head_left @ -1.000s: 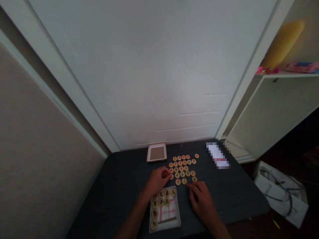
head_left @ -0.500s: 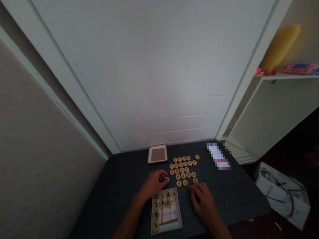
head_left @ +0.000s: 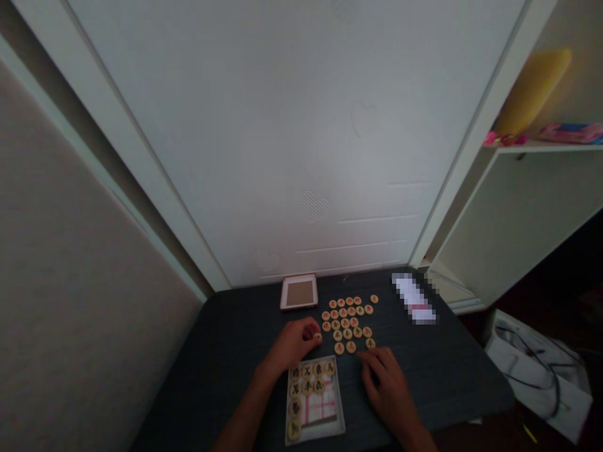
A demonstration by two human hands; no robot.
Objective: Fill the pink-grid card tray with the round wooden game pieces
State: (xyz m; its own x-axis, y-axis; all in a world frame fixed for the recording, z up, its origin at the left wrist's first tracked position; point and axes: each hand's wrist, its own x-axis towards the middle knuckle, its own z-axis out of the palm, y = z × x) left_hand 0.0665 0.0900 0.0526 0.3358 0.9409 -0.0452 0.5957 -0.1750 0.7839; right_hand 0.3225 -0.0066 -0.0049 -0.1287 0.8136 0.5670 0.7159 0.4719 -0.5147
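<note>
My left hand (head_left: 293,344) is closed, with a Chinese chess piece (head_left: 317,337) between thumb and fingers, just left of the loose pieces. Below that hand lies a white open box (head_left: 340,408); round wooden pieces with black characters (head_left: 308,370) fill its upper rows and left column, and a pink-lined white sheet (head_left: 320,407) shows in the rest. My right hand (head_left: 384,380) lies open on the table, fingers a little bent, right of the box. Its index fingertip is close to a red-marked piece (head_left: 351,347) but apart from it.
Rows of loose pieces (head_left: 351,311), mostly red-marked, lie on the dark table (head_left: 226,351). A box lid (head_left: 299,293) rests at the back, near the white panel (head_left: 292,138). At the back right is a blurred-out white item (head_left: 414,300). A white box with cables (head_left: 537,370) stands beyond the right edge.
My left hand has shifted very slightly, and the piece in its fingers now looks tipped up and more covered. The right hand stays in place. The whole view has moved a little.
</note>
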